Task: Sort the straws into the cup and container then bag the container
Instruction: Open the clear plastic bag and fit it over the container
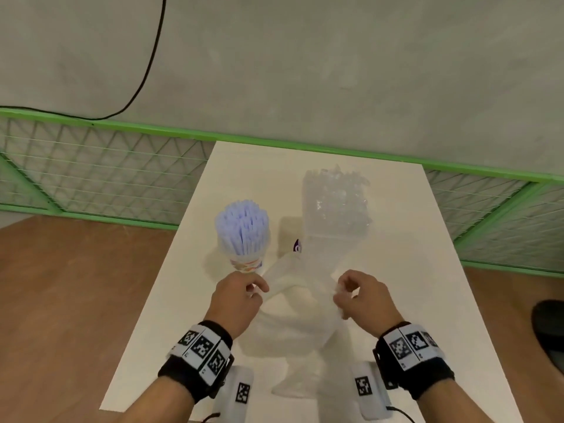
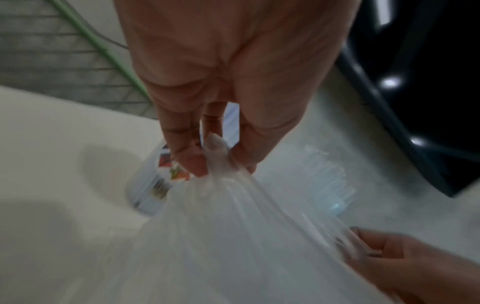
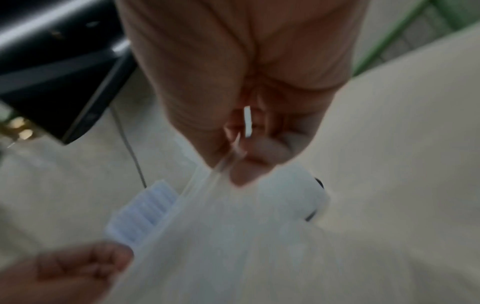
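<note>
A paper cup (image 1: 246,264) packed with pale lilac straws (image 1: 242,227) stands left of centre on the white table (image 1: 427,270). To its right stands a clear container (image 1: 335,206) full of clear straws. In front of both lies a thin white plastic bag (image 1: 293,306). My left hand (image 1: 259,290) pinches its left handle, seen close in the left wrist view (image 2: 215,164). My right hand (image 1: 340,290) pinches the right handle (image 3: 233,162). The bag (image 2: 233,236) stretches between the hands and is blurred in both wrist views. The container stands outside the bag.
A green wire fence (image 1: 91,166) runs behind the table, with a black cable (image 1: 152,56) on the wall above. Two white tagged devices (image 1: 242,392) (image 1: 364,387) sit at the table's near edge. A dark object (image 1: 549,328) is at the right, over the wooden floor.
</note>
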`<move>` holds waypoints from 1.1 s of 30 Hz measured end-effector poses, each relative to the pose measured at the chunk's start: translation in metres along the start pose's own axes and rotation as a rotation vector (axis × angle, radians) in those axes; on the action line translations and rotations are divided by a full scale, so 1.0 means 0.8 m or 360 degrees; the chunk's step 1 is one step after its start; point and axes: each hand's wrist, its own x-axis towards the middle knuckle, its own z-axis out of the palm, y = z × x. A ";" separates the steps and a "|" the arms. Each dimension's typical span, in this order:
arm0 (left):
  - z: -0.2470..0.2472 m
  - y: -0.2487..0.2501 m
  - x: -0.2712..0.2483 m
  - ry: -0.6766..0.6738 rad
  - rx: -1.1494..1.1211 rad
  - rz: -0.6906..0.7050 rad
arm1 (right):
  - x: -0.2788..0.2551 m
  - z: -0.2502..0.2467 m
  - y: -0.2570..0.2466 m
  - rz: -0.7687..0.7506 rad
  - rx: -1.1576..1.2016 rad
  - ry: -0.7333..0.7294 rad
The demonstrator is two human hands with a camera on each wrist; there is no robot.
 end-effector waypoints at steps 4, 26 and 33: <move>-0.022 0.004 -0.005 0.0000 0.0177 0.0212 | -0.014 -0.013 -0.027 -0.0105 -0.0600 0.0349; -0.066 0.037 -0.012 0.0054 0.0120 0.1247 | -0.081 -0.010 -0.097 -0.0484 0.0216 0.0527; -0.104 0.054 -0.016 -0.0223 -0.0412 0.1176 | -0.055 -0.047 -0.037 -0.0123 0.0345 0.0269</move>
